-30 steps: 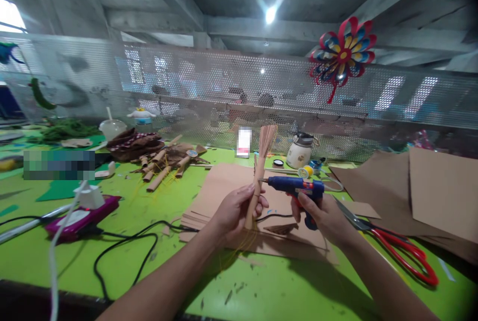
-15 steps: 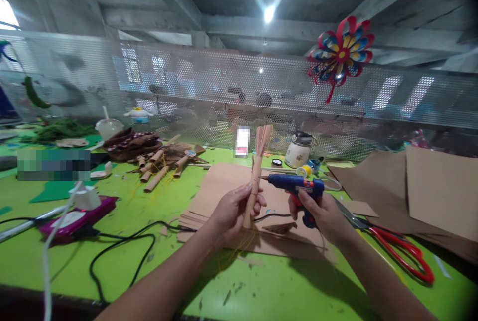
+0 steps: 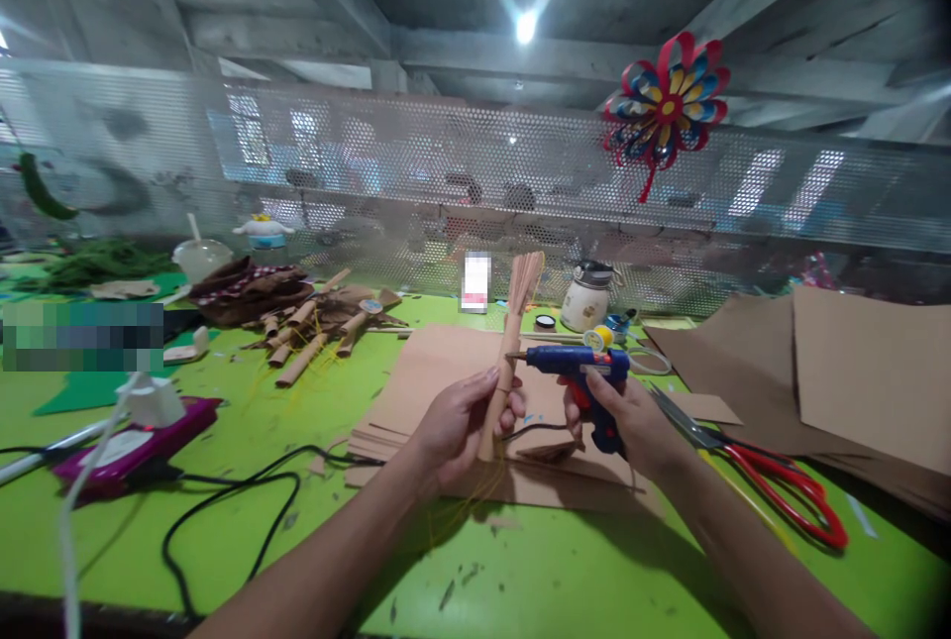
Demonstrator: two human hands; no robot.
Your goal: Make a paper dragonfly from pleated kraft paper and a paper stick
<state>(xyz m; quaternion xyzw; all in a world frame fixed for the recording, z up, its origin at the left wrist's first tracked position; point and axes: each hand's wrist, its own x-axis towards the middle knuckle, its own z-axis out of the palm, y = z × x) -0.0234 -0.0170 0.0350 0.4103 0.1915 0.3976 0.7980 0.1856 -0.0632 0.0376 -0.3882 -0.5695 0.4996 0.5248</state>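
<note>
In the middle of the frame, our left hand [image 3: 465, 426] has its grip closed round the lower part of a rolled brown-paper bundle [image 3: 509, 337], which stands tilted with its fringed end fanning upward. Our right hand [image 3: 624, 416], right of centre, wraps its grip round the handle of a blue hot-glue gun [image 3: 576, 362]; the nozzle points left at the roll's middle, and we cannot tell whether it touches. Yellow threads [image 3: 475, 498] trail below the roll.

Beneath our hands, kraft-paper sheets [image 3: 427, 367] lie on the lime-green bench [image 3: 386, 570]. Red-handled scissors [image 3: 809, 500] rest at the lower right, just beside our right forearm, with larger brown sheets [image 3: 869, 362] above them. Left of centre we see a pile of paper rolls [image 3: 303, 359]; at the lower left, a magenta power strip [image 3: 149, 446]. A petalled flower ornament [image 3: 669, 109] hangs at the upper right, before a perforated metal screen [image 3: 416, 149].
</note>
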